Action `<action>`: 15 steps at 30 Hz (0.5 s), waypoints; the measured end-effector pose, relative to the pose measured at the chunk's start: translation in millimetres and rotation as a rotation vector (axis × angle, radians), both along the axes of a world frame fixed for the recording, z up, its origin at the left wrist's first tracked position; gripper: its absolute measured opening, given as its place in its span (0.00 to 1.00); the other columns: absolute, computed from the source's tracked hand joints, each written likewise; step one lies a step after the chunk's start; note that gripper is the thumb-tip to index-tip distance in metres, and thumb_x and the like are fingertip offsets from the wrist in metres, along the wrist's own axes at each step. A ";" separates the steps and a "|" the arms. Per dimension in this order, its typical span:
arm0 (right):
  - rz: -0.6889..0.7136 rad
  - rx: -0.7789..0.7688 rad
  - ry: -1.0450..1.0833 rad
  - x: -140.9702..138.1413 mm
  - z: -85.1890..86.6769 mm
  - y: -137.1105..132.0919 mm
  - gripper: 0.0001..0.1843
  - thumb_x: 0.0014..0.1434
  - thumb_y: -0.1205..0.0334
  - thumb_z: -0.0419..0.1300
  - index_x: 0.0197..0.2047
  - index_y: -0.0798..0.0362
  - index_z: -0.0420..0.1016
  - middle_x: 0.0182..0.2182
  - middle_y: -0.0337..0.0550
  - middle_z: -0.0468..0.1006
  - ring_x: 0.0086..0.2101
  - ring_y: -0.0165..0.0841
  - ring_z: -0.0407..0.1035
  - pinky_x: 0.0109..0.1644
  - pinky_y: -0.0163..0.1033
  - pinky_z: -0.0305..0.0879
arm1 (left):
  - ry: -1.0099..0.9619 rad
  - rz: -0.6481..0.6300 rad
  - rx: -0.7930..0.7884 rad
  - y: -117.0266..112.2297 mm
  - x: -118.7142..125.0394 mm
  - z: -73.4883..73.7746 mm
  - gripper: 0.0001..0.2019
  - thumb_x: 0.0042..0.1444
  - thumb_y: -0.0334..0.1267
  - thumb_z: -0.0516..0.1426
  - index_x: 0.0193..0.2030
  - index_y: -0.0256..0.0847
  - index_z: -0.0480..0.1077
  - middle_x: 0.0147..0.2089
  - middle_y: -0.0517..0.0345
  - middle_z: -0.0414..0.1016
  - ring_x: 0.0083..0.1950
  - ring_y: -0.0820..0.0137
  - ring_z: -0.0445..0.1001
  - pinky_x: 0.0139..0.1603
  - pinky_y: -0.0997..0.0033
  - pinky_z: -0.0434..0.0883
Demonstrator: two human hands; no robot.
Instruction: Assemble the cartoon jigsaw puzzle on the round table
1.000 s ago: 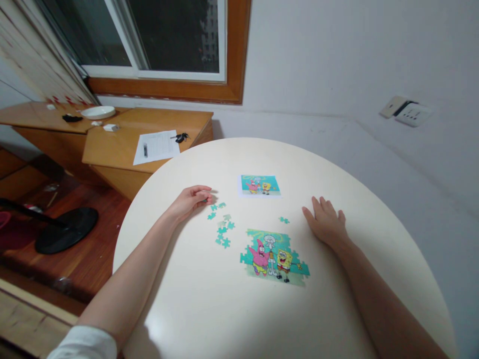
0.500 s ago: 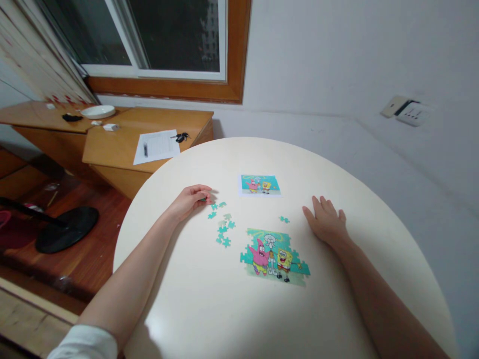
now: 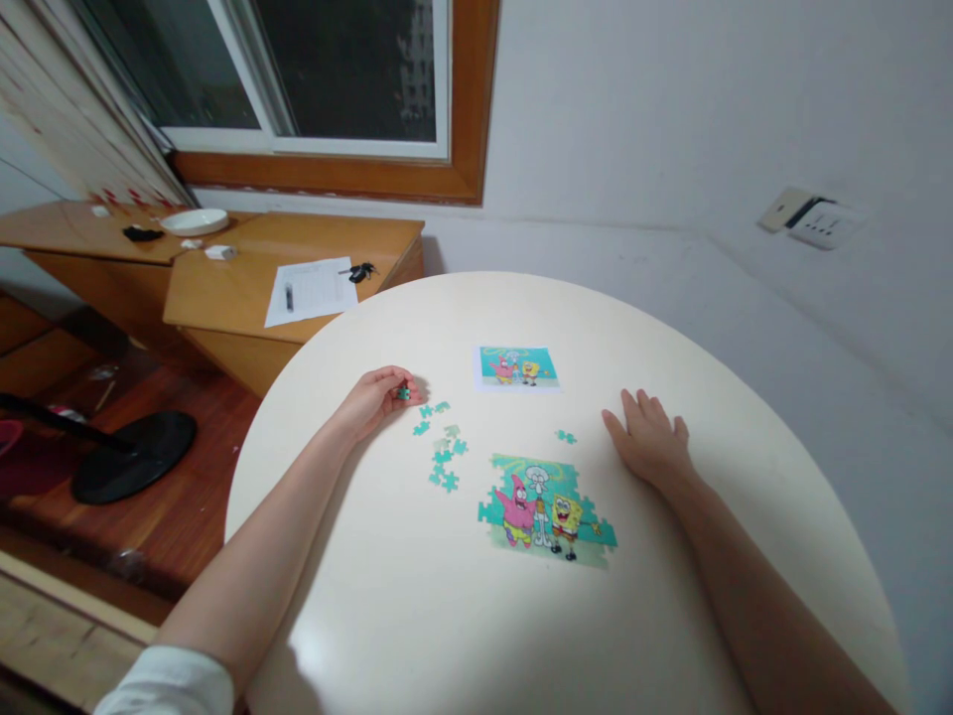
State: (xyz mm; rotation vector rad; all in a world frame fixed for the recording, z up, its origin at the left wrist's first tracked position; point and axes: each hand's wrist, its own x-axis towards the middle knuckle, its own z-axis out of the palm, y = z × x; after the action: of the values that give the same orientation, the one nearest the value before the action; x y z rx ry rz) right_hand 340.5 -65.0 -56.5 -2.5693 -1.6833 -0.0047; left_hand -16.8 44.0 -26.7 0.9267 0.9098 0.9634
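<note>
My left hand (image 3: pixel 381 397) is closed on a small teal jigsaw piece (image 3: pixel 403 393), which shows between the fingers. Just right of it lie several loose teal and pale jigsaw pieces (image 3: pixel 444 457) on the table. My right hand (image 3: pixel 649 435) rests palm down on the tabletop, fingers spread, holding nothing. Between the hands and nearer to me lies a partly joined jigsaw puzzle (image 3: pixel 547 508) with three cartoon figures and uneven edges. A couple of teal pieces (image 3: pixel 566 437) lie above it. Farther back is a reference picture (image 3: pixel 517 367) of the same scene.
The round white table (image 3: pixel 417 616) fills the foreground. Behind it at the left stands a wooden cabinet (image 3: pixel 245 308) bearing a sheet of paper (image 3: pixel 317 290), keys (image 3: pixel 362 272) and a white plate (image 3: pixel 195 221). A wall (image 3: pixel 632 119) borders the table at the back and right.
The fingers of my left hand have shifted slightly, so the teal jigsaw piece in them shows more. My right hand and the pieces on the table have stayed in place.
</note>
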 end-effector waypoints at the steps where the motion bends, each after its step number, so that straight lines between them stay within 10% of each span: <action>1: -0.004 -0.010 0.000 -0.3 0.5 0.0 0.33 0.65 0.52 0.37 0.66 0.64 0.54 0.66 0.60 0.52 0.65 0.50 0.48 0.65 0.61 0.46 | -0.004 -0.001 -0.004 -0.1 -0.1 0.2 0.08 0.54 0.24 0.52 0.28 0.33 0.69 0.27 0.51 0.74 0.31 0.69 0.74 0.44 0.61 0.73; 15: 0.013 0.040 -0.058 2.9 -7.5 -0.4 0.33 0.65 0.52 0.37 0.66 0.62 0.56 0.65 0.60 0.55 0.64 0.49 0.51 0.64 0.60 0.48 | -0.011 -0.012 -0.007 1.2 -0.5 -0.5 0.08 0.56 0.26 0.52 0.29 0.30 0.71 0.28 0.46 0.75 0.32 0.68 0.74 0.43 0.63 0.72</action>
State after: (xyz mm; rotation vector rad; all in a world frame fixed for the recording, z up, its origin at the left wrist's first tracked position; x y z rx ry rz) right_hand 343.4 -65.4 -64.0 -2.5534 -1.7006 -0.1130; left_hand -17.3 45.1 -27.3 0.9191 0.8973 0.9532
